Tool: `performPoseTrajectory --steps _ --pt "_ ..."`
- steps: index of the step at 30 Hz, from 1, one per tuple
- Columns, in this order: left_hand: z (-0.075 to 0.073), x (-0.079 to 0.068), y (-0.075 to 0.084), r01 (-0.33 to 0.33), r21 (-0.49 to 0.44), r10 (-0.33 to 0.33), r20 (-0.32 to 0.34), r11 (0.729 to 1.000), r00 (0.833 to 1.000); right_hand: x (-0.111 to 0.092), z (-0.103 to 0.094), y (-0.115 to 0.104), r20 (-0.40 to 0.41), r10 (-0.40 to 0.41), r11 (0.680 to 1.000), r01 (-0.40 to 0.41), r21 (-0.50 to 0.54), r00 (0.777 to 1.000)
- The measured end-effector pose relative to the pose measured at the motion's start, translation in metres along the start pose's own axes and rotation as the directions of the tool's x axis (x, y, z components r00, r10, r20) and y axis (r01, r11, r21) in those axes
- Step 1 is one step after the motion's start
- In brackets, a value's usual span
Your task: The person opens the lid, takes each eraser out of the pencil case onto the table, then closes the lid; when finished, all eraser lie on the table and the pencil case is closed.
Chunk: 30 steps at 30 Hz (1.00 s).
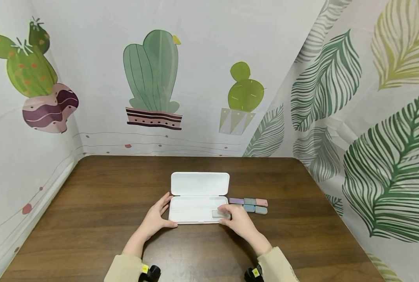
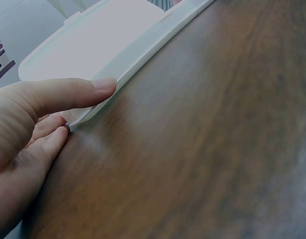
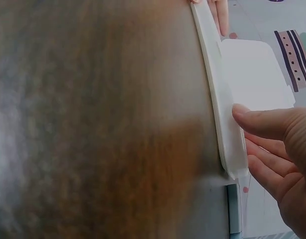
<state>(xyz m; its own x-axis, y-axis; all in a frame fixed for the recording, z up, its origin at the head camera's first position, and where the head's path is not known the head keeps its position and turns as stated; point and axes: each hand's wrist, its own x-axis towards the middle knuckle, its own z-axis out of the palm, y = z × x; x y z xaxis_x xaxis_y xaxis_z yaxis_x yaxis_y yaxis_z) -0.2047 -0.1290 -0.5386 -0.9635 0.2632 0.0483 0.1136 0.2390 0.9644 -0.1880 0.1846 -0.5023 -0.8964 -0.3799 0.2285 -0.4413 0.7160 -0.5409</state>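
A white hinged case (image 1: 191,211) lies open on the table, its lid (image 1: 200,184) tipped up at the back. My left hand (image 1: 154,219) grips the case's left end, thumb at the front corner and fingers along the far side. In the left wrist view the thumb (image 2: 105,85) touches the front rim. At the right end my right hand (image 1: 239,221) reaches over the case, thumb and fingers on either side of a small pale grey block (image 1: 217,214) in the tray. In the right wrist view the fingers (image 3: 267,159) partly hide behind the case wall.
Right of the case, several small blocks lie together in two rows: purple (image 1: 236,201), grey-green (image 1: 249,201), pink (image 1: 261,202), blue (image 1: 249,208) and grey-blue (image 1: 261,210). The brown wooden table (image 1: 124,184) meets printed cloth walls at its back and sides.
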Motion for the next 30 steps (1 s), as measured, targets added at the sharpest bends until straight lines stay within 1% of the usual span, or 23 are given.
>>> performPoseTrajectory --steps 8,18,25,30 --pt "0.0 -0.0003 0.0 0.001 -0.002 -0.001 0.0 1.0 1.0 0.0025 0.0009 -0.0007 0.01 -0.014 0.999 0.014 -0.049 1.0" --pt "0.0001 -0.0003 0.0004 0.006 -0.003 -0.006 -0.001 1.0 1.0 0.0059 -0.0037 -0.0046 0.085 -0.008 0.998 0.013 -0.055 0.996" --pt "-0.0002 -0.0003 0.0011 0.006 -0.003 -0.006 0.001 1.0 1.0 0.0081 -0.005 -0.0061 0.104 0.012 0.999 -0.007 -0.05 0.994" --pt "-0.0004 -0.0004 0.0015 0.004 -0.003 -0.004 0.003 1.0 1.0 0.0096 -0.0058 -0.0061 0.116 0.008 0.999 -0.002 -0.047 0.993"
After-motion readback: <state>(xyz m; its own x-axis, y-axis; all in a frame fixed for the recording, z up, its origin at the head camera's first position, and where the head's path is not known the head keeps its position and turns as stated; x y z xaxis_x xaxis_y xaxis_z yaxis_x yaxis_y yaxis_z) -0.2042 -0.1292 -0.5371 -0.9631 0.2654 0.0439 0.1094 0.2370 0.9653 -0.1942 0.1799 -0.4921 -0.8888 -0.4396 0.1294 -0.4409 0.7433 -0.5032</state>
